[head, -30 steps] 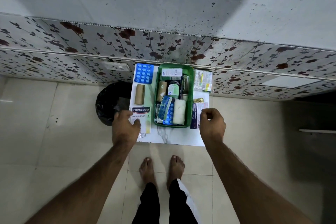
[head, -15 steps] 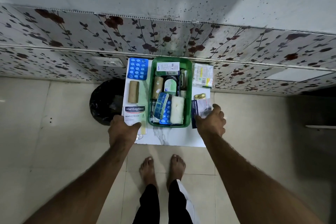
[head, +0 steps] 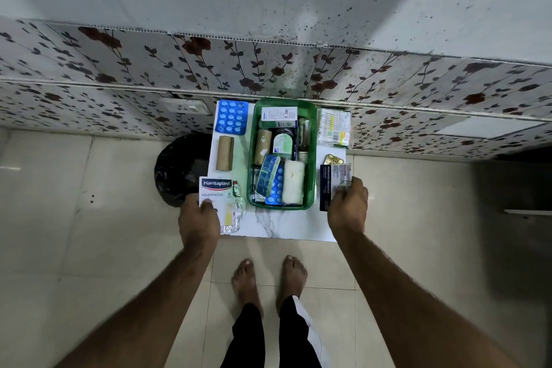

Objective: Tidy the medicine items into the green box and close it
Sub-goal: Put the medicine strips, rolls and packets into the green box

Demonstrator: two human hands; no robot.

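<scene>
The open green box [head: 312,158] sits on a small white marble-patterned table [head: 280,224], filled with a white roll, blue blister packs, a bottle and a carton. My left hand [head: 198,219] grips the lower corner of a white Hansaplast plaster box [head: 216,191] left of the green box. My right hand [head: 348,207] holds a dark dressing packet [head: 333,181] to the right of the green box. Loose on the table lie a blue blister pack [head: 231,116], a brown bandage roll [head: 224,153], a foil strip [head: 234,215], a cotton-bud pack [head: 334,127] and a gold blister [head: 334,159].
A black bin [head: 176,170] stands on the floor left of the table. A flowered wall panel [head: 268,69] runs right behind the table. My bare feet [head: 268,278] stand on pale floor tiles in front of it.
Both hands have closed on their items: the left now pinches the Hansaplast box corner and the right has taken hold of the dark dressing packet. The camera has tilted slightly.
</scene>
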